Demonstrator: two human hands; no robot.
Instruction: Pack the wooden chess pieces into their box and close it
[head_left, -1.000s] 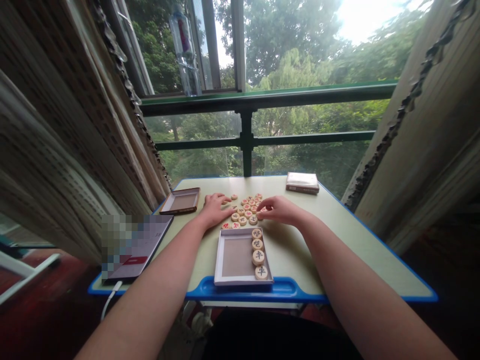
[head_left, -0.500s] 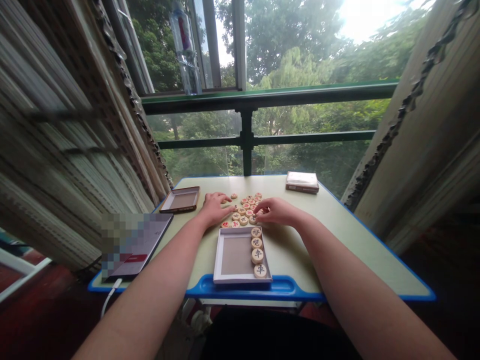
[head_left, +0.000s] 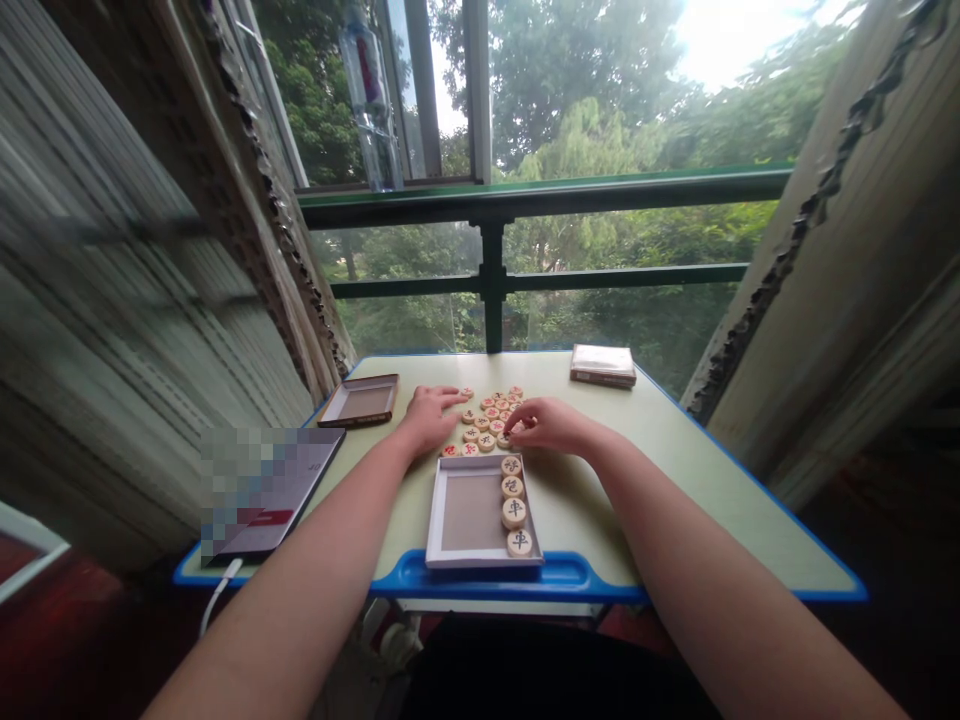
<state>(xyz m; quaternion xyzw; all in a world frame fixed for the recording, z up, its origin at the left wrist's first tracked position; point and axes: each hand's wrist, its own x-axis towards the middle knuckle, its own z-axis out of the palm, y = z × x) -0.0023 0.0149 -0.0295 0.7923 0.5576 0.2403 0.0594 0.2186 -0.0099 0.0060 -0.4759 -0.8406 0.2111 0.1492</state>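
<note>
Several round wooden Chinese chess pieces (head_left: 487, 441) with red or black characters lie in a loose cluster at mid-table. My left hand (head_left: 430, 420) rests at the cluster's left side, fingers stretched out and apart, fingertips beside the nearest pieces. On the right side, my right hand (head_left: 551, 426) is bent down with thumb and fingertips closed at the edge of a black-marked chess piece (head_left: 504, 440); the fingers partly cover it. Just in front stands a shallow white box (head_left: 433, 520), with a column of black-marked pieces (head_left: 514, 513) along its right wall.
A brown-edged box lid (head_left: 358, 400) lies at the left back, near a laptop-like dark device (head_left: 300, 490) with a white cable (head_left: 217, 597). A small flat box (head_left: 603, 366) sits at the right back. Behind the table are a green railing (head_left: 491, 235) and a bottle (head_left: 371, 110).
My left fingers have shifted slightly and straightened towards the back of the cluster. My right hand stays at the same black-marked piece. The view has moved a little; the box's pieces are unchanged.
</note>
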